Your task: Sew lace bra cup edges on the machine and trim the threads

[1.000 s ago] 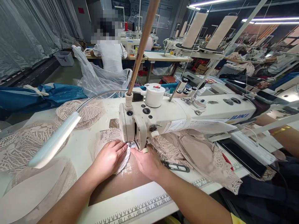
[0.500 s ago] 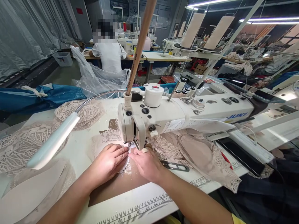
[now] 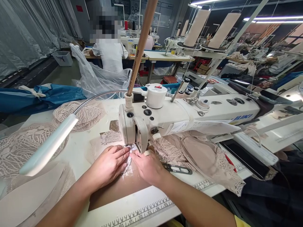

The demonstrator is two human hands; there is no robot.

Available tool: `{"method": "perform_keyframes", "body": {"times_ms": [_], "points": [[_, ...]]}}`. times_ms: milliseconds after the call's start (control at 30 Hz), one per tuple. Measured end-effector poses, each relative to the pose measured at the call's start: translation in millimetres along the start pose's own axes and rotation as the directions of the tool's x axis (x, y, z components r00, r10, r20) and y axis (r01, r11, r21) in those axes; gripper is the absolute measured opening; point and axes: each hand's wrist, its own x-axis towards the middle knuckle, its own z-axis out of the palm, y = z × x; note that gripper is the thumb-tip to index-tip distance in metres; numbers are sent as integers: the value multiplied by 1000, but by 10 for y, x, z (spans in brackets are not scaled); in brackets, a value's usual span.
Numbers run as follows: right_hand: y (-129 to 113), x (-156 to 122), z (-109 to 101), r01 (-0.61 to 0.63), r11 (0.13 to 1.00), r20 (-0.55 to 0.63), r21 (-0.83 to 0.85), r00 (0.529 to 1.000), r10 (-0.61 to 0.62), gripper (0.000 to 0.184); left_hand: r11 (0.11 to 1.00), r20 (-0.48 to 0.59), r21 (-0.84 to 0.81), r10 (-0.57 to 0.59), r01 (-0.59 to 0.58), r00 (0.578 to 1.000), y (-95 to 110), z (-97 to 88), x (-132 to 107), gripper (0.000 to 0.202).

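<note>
My left hand [image 3: 109, 165] lies flat, fingers together, pressing a beige lace piece [image 3: 104, 142] down just in front of the needle of a white sewing machine [image 3: 165, 118]. My right hand [image 3: 147, 166] rests beside it on the right, fingers pressed on the same lace at the presser foot. The fingertips of both hands nearly meet under the machine head. Most of the lace under the hands is hidden.
A gooseneck lamp [image 3: 47, 148] reaches over the table's left. Stacks of lace pieces [image 3: 21, 148] lie far left, a heap of beige fabric [image 3: 201, 157] and black snips [image 3: 177, 169] to the right. A ruler strip [image 3: 139, 214] runs along the front edge. Another person [image 3: 110, 53] sits at a far table.
Both hands have crept slightly toward the needle, and less of the lace shows under the left hand. The view has shifted a little.
</note>
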Motion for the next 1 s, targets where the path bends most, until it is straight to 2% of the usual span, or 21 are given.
{"method": "perform_keyframes", "body": {"times_ms": [367,467,600,633,733,867,1000], "points": [[-19,31,1,-76,997,-25,-6,997,76,44,992,49,73,-110,106,993,54,-2,52,26],[-10,9,19,-83,996,-57,24,995,84,39,993,57,34,-113,111,992,39,-48,6,27],[17,-23,29,-67,995,-133,79,988,77,31,995,52,-91,-45,49,998,-15,-151,-85,40],[22,-28,27,-60,994,-142,89,987,73,29,991,45,-125,-33,38,998,-22,-168,-97,39],[28,-29,28,-63,993,-149,95,986,76,25,980,17,-195,-19,22,1000,-15,-170,-88,19],[14,-6,52,-31,997,-140,75,989,42,16,971,2,-239,-17,17,1000,38,-112,-32,21],[5,13,66,33,997,-126,76,992,-23,10,966,25,-254,-39,44,999,82,-132,-37,12]]}}
